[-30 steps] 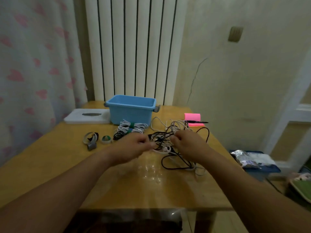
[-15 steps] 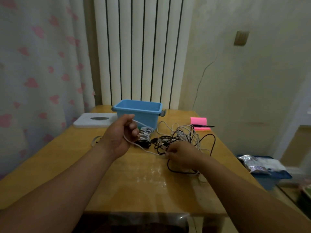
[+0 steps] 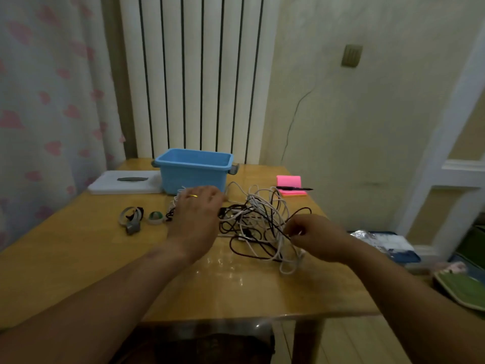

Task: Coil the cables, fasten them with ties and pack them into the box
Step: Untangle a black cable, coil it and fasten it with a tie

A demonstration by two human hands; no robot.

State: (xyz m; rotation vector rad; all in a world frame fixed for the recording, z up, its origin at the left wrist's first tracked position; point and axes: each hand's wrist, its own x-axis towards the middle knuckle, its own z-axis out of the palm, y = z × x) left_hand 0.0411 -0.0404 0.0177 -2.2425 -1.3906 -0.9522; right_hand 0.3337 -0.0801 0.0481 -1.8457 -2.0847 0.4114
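Your left hand (image 3: 197, 214) lies flat, fingers spread, holding nothing visible. Your right hand (image 3: 319, 239) pinches one cable from the tangle (image 3: 258, 227) at centre frame. One box (image 3: 194, 170) sits behind.

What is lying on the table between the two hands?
In the head view, a tangle of black and white cables lies between the left hand and the right hand; the right fingers pinch one strand.

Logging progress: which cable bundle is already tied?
The small white coil in front of the box, under the left hand; the big pile remains tangled.
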